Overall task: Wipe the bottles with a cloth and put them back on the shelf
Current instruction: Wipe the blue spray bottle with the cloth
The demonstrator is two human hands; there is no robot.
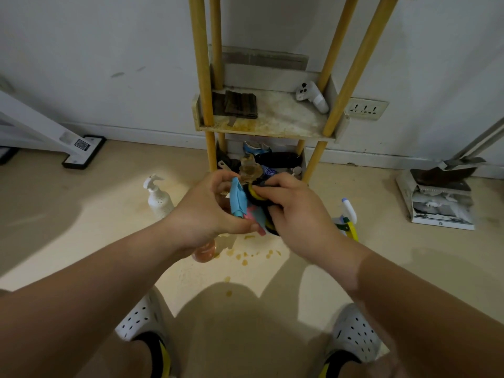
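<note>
Shelf posts: round yellow wooden posts, smooth, matt.
Shelf board: pale stained shelf board, dull, blotchy, rough-looking.
Folded cloth: dark brown folded cloth, soft woven, matt.
Controller: white plastic controller, smooth, slight sheen.
Pump bottle: white plastic pump bottle, smooth, speckled.
Held cloth: blue and pink cloth, soft, matt.
Floor: beige floor, smooth, faintly glossy, spotted.
Clogs: white perforated plastic clogs, matt.
</note>
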